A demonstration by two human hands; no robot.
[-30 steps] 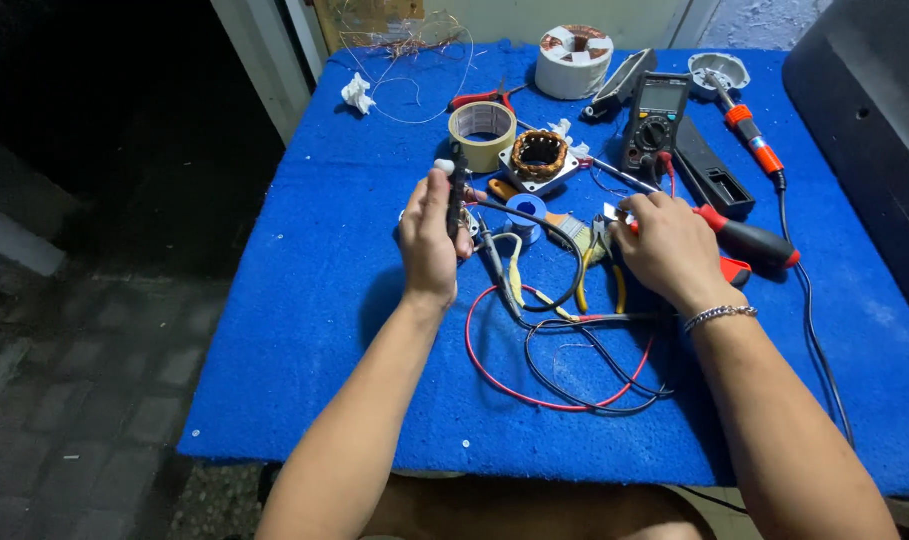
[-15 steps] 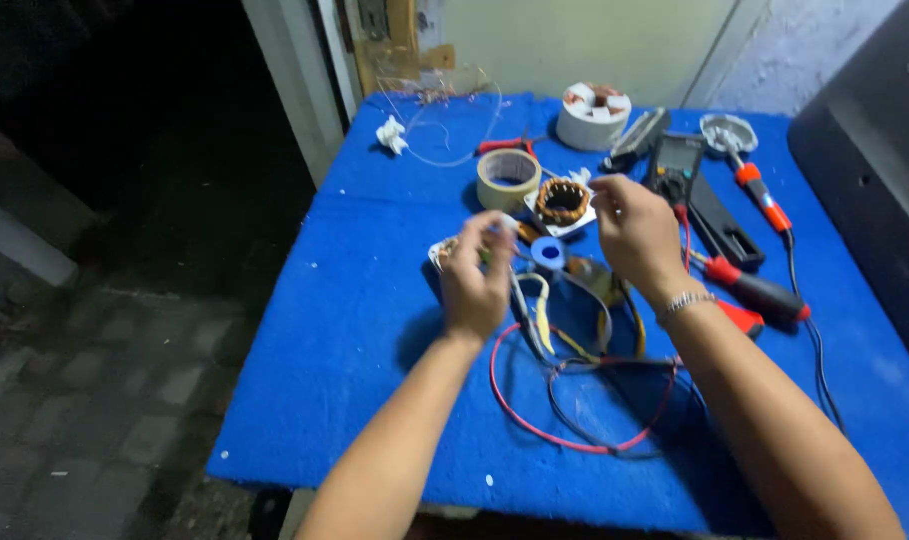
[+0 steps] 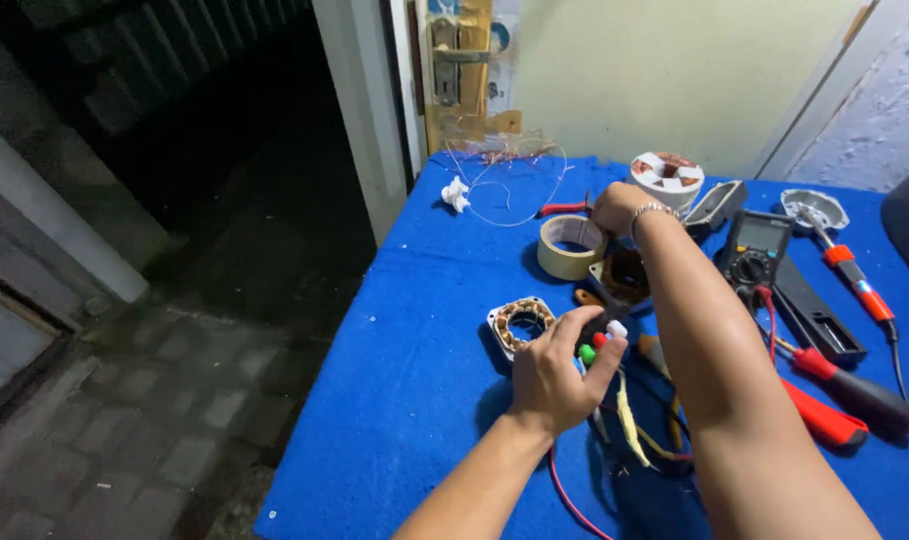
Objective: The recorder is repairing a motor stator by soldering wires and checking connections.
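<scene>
Beige tape roll beside right hand; left hand near stator.

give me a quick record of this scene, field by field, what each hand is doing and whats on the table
surface: table with blue cloth
left hand: left hand pinching wire ends with coloured caps, beside a wound stator
right hand: right hand reaching far, at red-handled pliers; grip unclear
near it: tape roll, white coil spool
right side: multimeter, red-handled screwdriver

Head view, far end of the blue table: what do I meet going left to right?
White plastic clip → roll of masking tape → right hand → copper-wound coil → multimeter → round metal cap.
</scene>
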